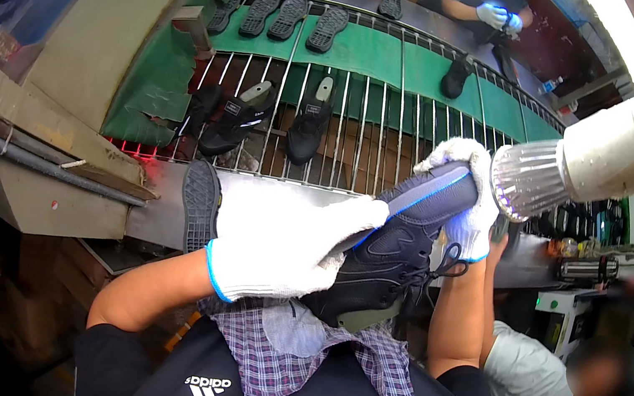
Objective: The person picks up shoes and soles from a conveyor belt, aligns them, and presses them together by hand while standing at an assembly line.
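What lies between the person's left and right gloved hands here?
In the head view, a black laced shoe lies between the left hand and right hand, held by both.

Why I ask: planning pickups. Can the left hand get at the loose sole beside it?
Likely yes: the sole lies beside the left hand, mostly uncovered, though that hand must first leave the shoe.

Sole (201, 199) lay on worktop (155, 212), left of held shoe (386, 265) | rack (360, 129) stood beyond, bearing shoes (308, 130) | lamp (586, 165) sat right
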The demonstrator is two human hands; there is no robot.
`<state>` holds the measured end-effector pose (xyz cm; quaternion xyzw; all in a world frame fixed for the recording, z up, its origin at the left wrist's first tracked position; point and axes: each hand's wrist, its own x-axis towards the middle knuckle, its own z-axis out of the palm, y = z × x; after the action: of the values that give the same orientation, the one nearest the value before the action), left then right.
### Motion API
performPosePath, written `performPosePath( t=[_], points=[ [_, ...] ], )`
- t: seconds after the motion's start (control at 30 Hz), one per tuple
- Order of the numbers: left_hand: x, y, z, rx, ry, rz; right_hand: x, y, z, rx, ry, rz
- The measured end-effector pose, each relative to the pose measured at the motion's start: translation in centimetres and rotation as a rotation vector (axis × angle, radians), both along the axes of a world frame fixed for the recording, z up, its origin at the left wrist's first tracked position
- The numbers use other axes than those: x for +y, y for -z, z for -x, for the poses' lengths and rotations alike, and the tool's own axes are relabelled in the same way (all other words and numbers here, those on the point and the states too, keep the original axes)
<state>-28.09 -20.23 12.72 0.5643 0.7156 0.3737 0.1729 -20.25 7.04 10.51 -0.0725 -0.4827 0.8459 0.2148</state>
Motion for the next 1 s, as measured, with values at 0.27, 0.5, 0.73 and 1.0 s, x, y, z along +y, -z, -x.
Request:
performPosePath(
  t=[0.27, 0.5, 0.73, 1.0],
  points=[
    [-0.5, 2.4, -1.0, 0.061, 0.079, -0.103, 1.9, 4.0, -3.1, -0.042, 0.354, 0.158],
    [-4.0, 14.1, -0.2, -1.259, -0.162, -0.198, -1.7, 2.6, -5.2, 0.171, 0.547, 0.344],
    [-2.3, 12.1, 5.5, -1.122, -0.355, -0.107, -3.5, 12.4, -7.4, -0.077, 0.299, 0.091],
    [5.2, 9.9, 4.3, 0.175, -0.114, 0.706, -7.2, 19.8, -3.0, -0.163, 0.203, -0.392]
  ],
)
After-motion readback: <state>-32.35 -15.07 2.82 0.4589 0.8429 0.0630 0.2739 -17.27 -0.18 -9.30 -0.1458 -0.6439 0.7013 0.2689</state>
